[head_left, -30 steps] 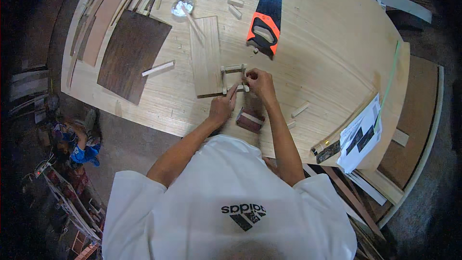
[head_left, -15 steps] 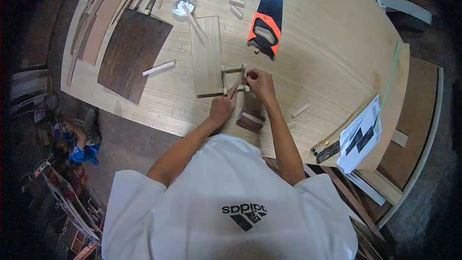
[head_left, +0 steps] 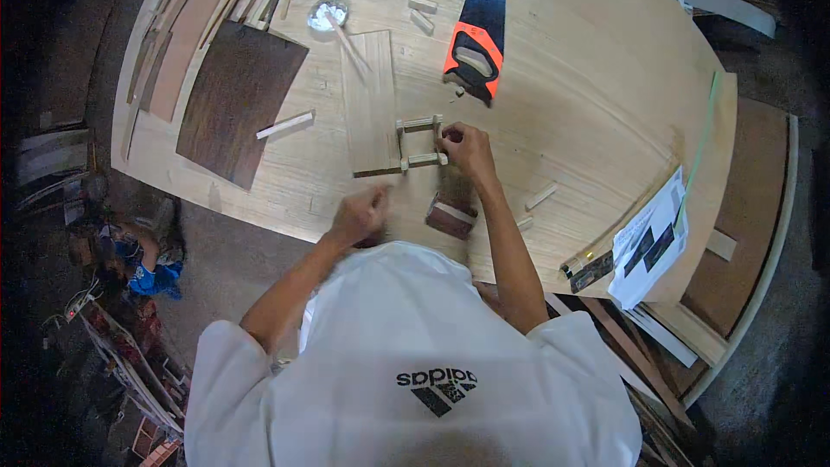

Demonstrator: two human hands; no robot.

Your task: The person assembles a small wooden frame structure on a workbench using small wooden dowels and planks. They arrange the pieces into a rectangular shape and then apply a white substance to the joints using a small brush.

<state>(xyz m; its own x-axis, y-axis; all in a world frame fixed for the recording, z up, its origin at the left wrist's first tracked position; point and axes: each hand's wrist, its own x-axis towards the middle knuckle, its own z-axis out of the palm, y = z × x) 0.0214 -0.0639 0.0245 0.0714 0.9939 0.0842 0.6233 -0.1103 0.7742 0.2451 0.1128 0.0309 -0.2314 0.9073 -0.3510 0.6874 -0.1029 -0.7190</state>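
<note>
A small rectangular frame of thin wooden sticks (head_left: 424,159) lies on the workbench, its left side against a flat pale board (head_left: 370,104). My right hand (head_left: 468,154) has its fingers pinched on the frame's right side. Off to the lower left, clear of the frame, my left hand (head_left: 358,216) is smeared by motion; its fingers cannot be made out well. Between my forearms sits a dark reddish-brown block (head_left: 450,216) with a pale band, just below the frame.
Beyond the frame lies a handsaw (head_left: 475,56) with an orange and black handle. A round dish of white paste (head_left: 328,14) has a stick in it. A dark brown panel (head_left: 242,99) and wood strips are on the left. Printed sheets (head_left: 648,242) lie right. A person (head_left: 143,255) is low at left.
My left hand has come off the frame and moved down and left. My right hand stays at the frame's right side.
</note>
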